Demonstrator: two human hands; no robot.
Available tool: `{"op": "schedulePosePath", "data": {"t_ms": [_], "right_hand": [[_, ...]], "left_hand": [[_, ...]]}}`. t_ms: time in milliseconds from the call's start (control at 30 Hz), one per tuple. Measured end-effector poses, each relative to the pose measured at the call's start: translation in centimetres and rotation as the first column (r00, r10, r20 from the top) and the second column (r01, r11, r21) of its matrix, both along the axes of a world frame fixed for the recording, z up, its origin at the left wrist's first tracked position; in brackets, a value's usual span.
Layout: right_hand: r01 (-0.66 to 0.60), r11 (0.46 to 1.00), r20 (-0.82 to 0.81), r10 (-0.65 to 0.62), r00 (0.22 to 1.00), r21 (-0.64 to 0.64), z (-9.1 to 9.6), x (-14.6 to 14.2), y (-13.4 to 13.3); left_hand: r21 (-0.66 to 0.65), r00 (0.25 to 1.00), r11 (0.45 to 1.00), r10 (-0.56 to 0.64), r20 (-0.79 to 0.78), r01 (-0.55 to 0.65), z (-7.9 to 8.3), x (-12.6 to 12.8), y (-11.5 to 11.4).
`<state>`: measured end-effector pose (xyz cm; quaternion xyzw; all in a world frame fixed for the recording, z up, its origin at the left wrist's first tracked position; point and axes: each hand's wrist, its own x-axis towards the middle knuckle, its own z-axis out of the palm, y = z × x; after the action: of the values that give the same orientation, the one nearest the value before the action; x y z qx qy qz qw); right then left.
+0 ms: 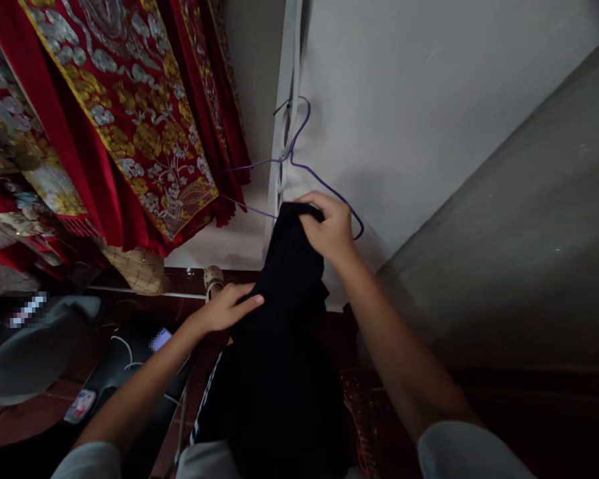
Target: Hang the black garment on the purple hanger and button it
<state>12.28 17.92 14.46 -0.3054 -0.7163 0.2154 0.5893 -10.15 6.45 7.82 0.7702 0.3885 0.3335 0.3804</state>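
A black garment (294, 266) hangs down in front of me, folded over near its top; its exact kind cannot be made out. My right hand (328, 223) grips its upper end, thumb on the near side and fingers behind. Lower down, my left hand (232, 306) pinches the garment's left edge between thumb and fingers. A purple wire hanger (324, 183) hangs by its hook on a pale strip (282, 133) along the wall, just behind and above my right hand. The cloth covers part of the hanger's lower bar.
Red cloths (144, 133) with gold and silver embroidery hang at upper left. A grey wall (479, 233) rises on the right. Below left are a phone (80, 406), white cables, a dark seat-like surface and grey fabric (34, 359). A beige perforated post end (213, 276) stands beyond my left hand.
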Motion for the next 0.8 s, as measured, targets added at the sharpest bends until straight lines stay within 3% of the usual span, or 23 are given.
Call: {"op": "schedulePosePath", "data": {"t_ms": [100,200,300,433,500,567,667,733,800], "right_hand": [[0.121,0.984,0.036,-0.117,0.992,-0.133,-1.4,-0.6,4.3],[0.12,0.917,0.123,-0.078,0.989,-0.38,-3.0,-1.6,7.6],[0.118,0.889,0.176,-0.043,0.983,-0.443,-4.0,-1.3,9.9],[0.298,0.804,0.319,-0.143,0.937,-0.515,-4.9,2.5,10.6],[0.334,0.824,0.283,-0.221,0.933,-0.458,-5.4,4.6,10.3],[0.304,0.884,0.165,-0.261,0.951,-0.356,-5.7,5.7,9.8],[0.167,0.93,-0.001,-0.177,0.984,-0.328,-5.7,4.9,9.4],[0.063,0.904,-0.05,-0.093,0.994,-0.423,-5.7,3.3,9.4],[0.034,0.842,-0.011,-0.048,0.999,-0.538,-5.6,1.9,9.6]], "left_hand": [[0.008,1.0,1.0,0.016,0.006,-0.016,3.0,-0.8,-0.1],[-0.077,0.999,0.997,-0.032,0.005,0.032,5.8,-0.5,-0.8],[-0.188,0.984,0.973,-0.153,-0.09,0.134,7.3,0.1,-1.4],[-0.251,0.95,0.952,-0.23,-0.211,0.175,6.0,0.1,-1.3],[-0.185,0.955,0.975,-0.168,-0.245,0.124,4.7,-0.2,-0.9],[-0.112,0.96,0.992,-0.081,-0.269,0.052,3.6,-0.6,-0.4],[-0.055,0.944,0.998,0.016,-0.329,-0.036,3.3,-1.0,0.4],[-0.059,0.942,0.996,0.037,-0.335,-0.06,3.9,-1.3,0.9],[-0.064,0.949,0.996,0.043,-0.311,-0.067,4.7,-1.8,1.3]]}}
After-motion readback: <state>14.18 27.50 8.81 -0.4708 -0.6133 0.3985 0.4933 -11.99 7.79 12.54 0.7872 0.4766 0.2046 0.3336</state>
